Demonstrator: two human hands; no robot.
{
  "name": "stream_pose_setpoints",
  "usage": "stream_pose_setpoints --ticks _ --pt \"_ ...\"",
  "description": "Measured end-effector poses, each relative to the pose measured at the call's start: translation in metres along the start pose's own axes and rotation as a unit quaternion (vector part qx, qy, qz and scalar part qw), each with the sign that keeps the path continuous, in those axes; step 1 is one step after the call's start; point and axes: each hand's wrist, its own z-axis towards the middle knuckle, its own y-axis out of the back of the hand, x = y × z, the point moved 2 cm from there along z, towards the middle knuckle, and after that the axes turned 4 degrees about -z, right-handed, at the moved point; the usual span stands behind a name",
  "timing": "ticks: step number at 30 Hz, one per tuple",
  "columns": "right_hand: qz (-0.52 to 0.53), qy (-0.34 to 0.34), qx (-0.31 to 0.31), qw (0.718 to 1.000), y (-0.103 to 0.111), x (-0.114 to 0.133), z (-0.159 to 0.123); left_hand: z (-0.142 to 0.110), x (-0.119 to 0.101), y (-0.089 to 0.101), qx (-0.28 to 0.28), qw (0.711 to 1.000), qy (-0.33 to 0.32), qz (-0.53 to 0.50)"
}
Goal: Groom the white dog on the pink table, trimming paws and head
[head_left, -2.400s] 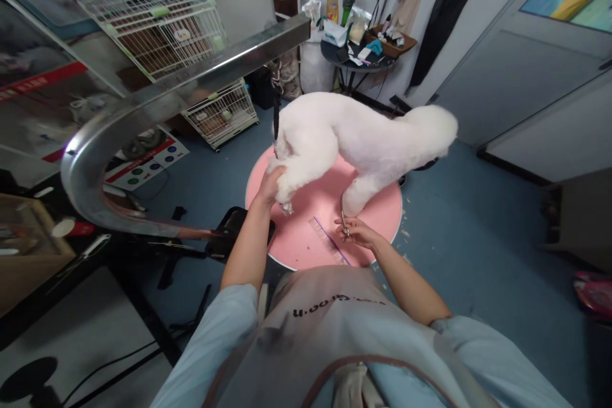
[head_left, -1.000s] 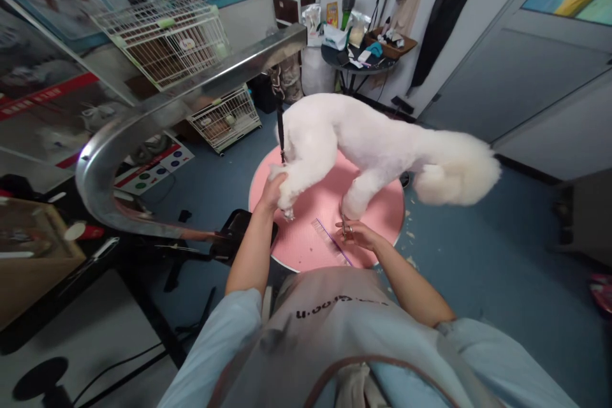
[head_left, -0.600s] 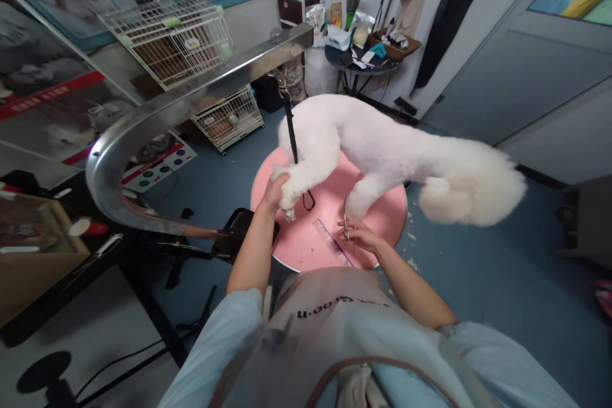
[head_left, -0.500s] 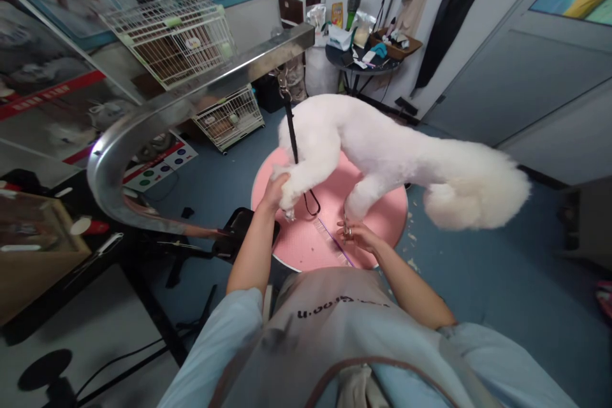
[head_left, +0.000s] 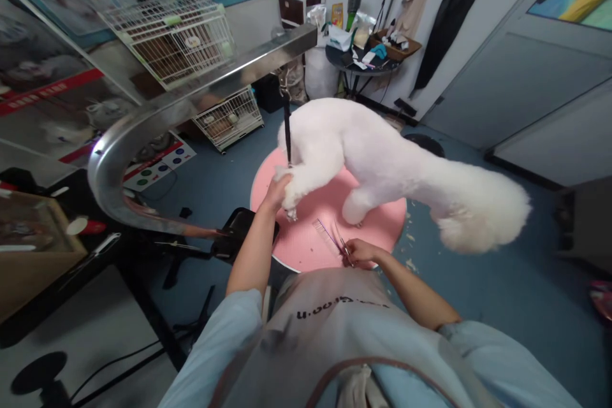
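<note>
Scissors point(head_left: 345, 248) in the right hand point(head_left: 361, 251), fingers closed around the handles; their long axis points forward and slightly left, blades seemingly parted. Just left of this grip, a comb point(head_left: 326, 236). Farther forward-left, the left hand point(head_left: 277, 192) clasps a white dog's point(head_left: 368, 146) hind leg.

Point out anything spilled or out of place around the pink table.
Pale scraps, perhaps hair clippings, litter the blue floor beside the pink table, loose rather than gathered. The comb lies on the table, and nothing looks broken.
</note>
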Motion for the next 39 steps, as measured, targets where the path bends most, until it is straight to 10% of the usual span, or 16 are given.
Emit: stream_pose_setpoints --ticks 7,13,26,32,39 --pt "0.064 0.062 -0.368 0.925 -0.019 -0.025 0.024 -0.001 -0.001 -0.001 -0.142 0.947 -0.156 0.241" --pt "-0.040 0.076 -0.320 0.943 -0.039 -0.027 0.022 -0.014 0.021 -0.062 0.081 0.972 -0.139 0.172" --pt "-0.228 0.163 -0.303 0.911 0.003 -0.087 -0.051 0.024 0.039 -0.180 0.257 0.901 -0.187 0.296" --pt "-0.280 0.183 -0.308 0.891 0.013 -0.080 -0.046 0.003 0.043 -0.194 0.249 0.859 -0.212 0.393" --pt "-0.157 0.003 -0.460 0.874 0.104 -0.131 -0.094 -0.011 0.046 -0.199 0.174 0.819 -0.200 0.509"
